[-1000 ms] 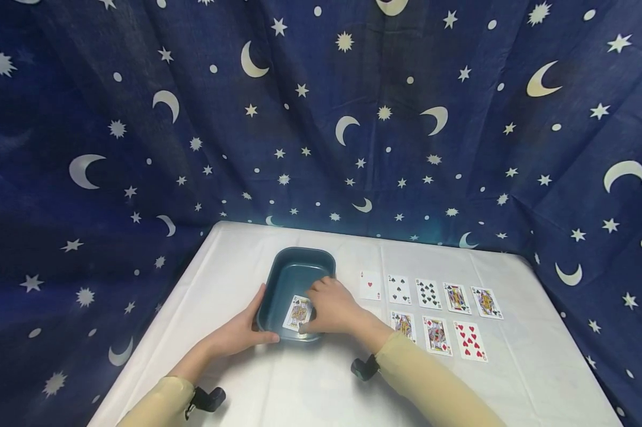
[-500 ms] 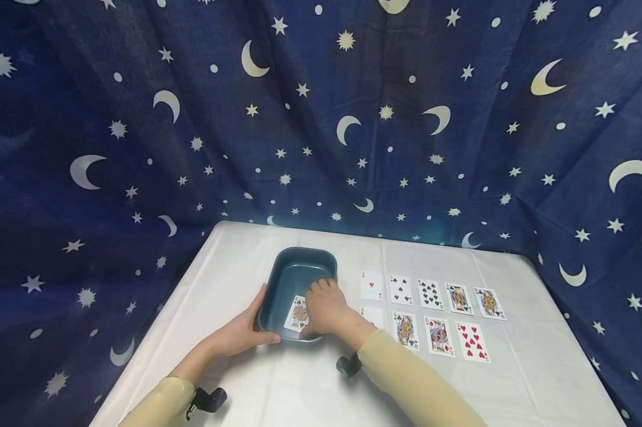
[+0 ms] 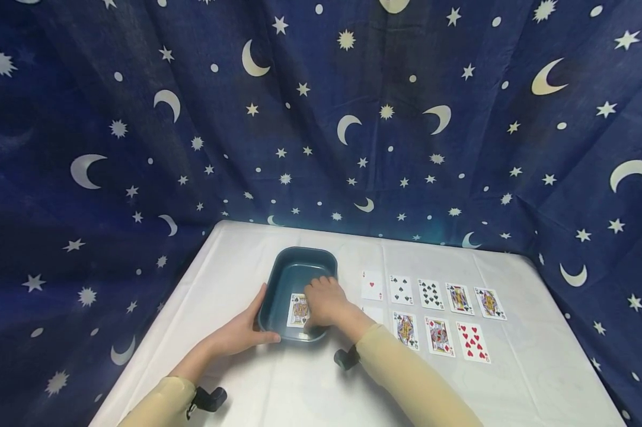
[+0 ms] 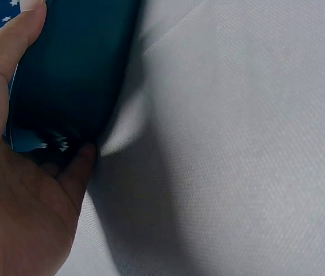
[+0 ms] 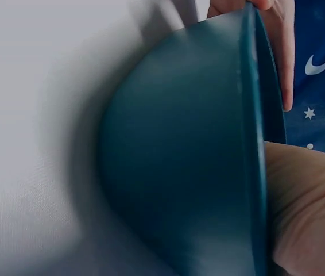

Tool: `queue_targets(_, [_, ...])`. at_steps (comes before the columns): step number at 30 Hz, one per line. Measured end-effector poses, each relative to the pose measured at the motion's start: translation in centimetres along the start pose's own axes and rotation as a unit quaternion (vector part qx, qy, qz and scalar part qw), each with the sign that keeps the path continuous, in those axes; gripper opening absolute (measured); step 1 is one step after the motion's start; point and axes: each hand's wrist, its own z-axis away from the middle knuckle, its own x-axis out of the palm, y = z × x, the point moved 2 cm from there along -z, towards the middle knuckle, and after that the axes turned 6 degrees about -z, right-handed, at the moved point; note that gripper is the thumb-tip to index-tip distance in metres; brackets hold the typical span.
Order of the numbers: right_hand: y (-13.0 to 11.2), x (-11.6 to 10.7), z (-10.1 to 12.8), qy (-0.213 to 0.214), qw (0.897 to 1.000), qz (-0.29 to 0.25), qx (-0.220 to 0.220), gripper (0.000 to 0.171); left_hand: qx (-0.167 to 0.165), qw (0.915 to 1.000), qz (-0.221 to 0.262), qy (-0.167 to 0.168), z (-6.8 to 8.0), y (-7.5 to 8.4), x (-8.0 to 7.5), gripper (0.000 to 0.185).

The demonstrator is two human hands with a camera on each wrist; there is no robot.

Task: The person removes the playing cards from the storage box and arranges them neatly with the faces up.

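Note:
A teal rectangular bin (image 3: 294, 279) stands on the white-covered table. My left hand (image 3: 240, 332) holds its near left corner, with the fingers along the left wall and the thumb at the front. The left wrist view shows this hand (image 4: 30, 201) close up against the dark wall. Inside the bin lies a playing card (image 3: 298, 310), a face card turned up. Reaching over the right wall, my right hand (image 3: 327, 301) grips the card's right side with curled fingers and covers that edge. In the right wrist view the bin wall (image 5: 174, 144) hides these fingertips.
Right of the bin, face-up cards lie in two rows. An ace of hearts (image 3: 371, 286) begins the far row; a king of diamonds (image 3: 440, 335) lies in the near row. My right forearm partly covers another card (image 3: 373, 314). A starry blue cloth (image 3: 321, 118) hangs behind.
The card in the bin has turned from slanted to nearly straight and sits slightly further right. My right forearm has shifted left, uncovering part of a near-row card. The left hand stays put.

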Motion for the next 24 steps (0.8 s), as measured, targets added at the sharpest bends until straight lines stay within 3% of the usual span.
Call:
queue_targets(13, [-0.23,-0.12,-0.36,-0.008,1.000,-0.007,0.022,0.089,0.003,0.9999,-0.011,0.004,0.03,-0.01,-0.04,0.125])
queue_targets(24, [0.15,0.45,-0.51,0.016,1.000,-0.002,-0.006,0.078,-0.008,0.9999,-0.013,0.000,-0.15,-0.26,0.02,0.126])
